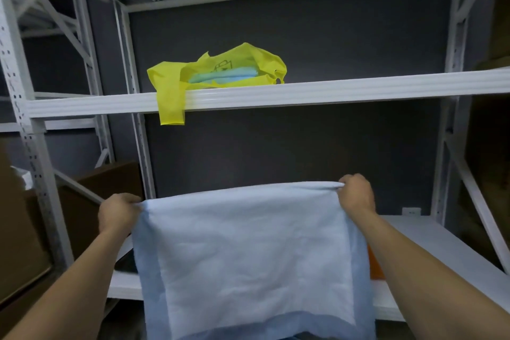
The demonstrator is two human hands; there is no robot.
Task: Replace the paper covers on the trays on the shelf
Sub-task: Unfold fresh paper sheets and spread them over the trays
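- left hand (118, 214) is pinching the top-left corner of the paper cover (248, 251), forearm stretching in from 7 o'clock
- right hand (356, 196) is gripping the top-right corner, slightly higher
- the cover's hanging spread between them, in front of the lower shelf (441, 240)
- yellow bag (220, 72) is sitting at 12 o'clock

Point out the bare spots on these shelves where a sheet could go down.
Upper shelf: nothing stands between the yellow bag and the right upright. Lower shelf: bare right of the orange item. Its middle is hidden behind the paper cover.
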